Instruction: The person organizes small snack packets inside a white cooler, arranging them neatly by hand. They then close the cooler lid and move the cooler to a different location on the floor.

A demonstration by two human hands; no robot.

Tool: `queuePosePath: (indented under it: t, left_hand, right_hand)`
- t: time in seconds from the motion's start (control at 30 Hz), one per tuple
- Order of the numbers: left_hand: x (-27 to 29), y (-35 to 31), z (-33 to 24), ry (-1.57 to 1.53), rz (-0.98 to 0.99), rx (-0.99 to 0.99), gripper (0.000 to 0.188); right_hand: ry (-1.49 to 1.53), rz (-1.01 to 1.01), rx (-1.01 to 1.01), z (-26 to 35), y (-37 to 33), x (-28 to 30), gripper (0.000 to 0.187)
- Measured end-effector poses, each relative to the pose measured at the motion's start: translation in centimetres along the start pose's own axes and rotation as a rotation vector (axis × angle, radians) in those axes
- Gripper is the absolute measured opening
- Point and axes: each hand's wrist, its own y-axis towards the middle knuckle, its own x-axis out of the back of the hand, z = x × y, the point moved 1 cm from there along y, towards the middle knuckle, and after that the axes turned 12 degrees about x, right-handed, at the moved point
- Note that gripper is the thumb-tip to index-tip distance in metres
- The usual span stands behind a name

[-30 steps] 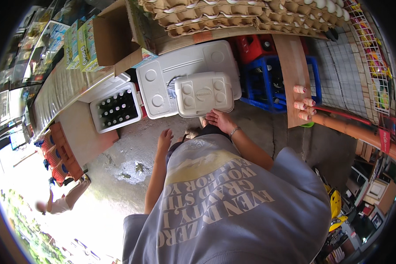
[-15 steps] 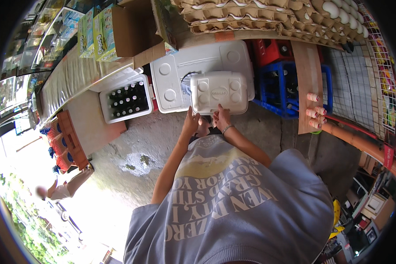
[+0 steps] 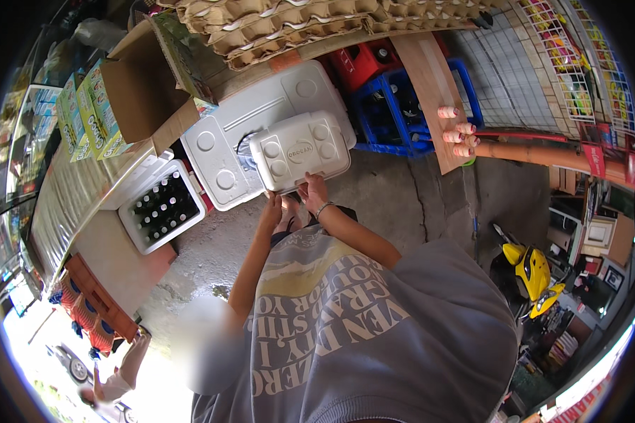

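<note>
A small white cooler (image 3: 300,153) with round cup recesses in its lid sits on or just in front of a larger white cooler (image 3: 226,134). My left hand (image 3: 271,210) is closed at the near left corner of the small cooler's lid, fingertips on its edge. Along the same near edge, further right, my right hand (image 3: 313,192) has its fingers curled over the lid's rim; a bracelet is on that wrist. The lid looks closed. What lies under its rim is hidden by my fingers.
On the left, an open white cooler (image 3: 145,243) holds several dark bottles. Blue crates (image 3: 395,116) and a red crate (image 3: 365,63) stand right. Small bottles (image 3: 453,134) sit on a wooden board. Egg trays (image 3: 275,28) and an open carton (image 3: 144,84) are above. A person (image 3: 116,381) is outside.
My view has turned, so the coolers and crates sit further left in the picture. Both hands stay at the small cooler's near edge, and its lid still looks closed.
</note>
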Motion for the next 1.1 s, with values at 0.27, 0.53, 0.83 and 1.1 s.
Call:
queuePosePath:
  t: [0.27,0.53,0.83,1.1]
  left_hand:
    - [1.1,1.7,1.9,0.160,0.030,-0.107,0.066]
    - [0.9,1.5,1.3,0.192,0.022,-0.131,0.068]
    - [0.2,2.8,1.9,0.198,0.087,-0.082,0.070]
    - [1.9,-0.7,1.3,-0.019,-0.025,-0.237,0.065]
  right_hand:
    - [0.146,0.125,-0.011,-0.7,-0.2,0.3,0.012]
    - [0.185,0.113,-0.019,0.1,-0.8,0.6,0.006]
    - [0.147,0.327,-0.082,-0.7,1.8,1.7,0.017]
    - [-1.391,0.605,1.240,2.5,0.8,5.8,0.044]
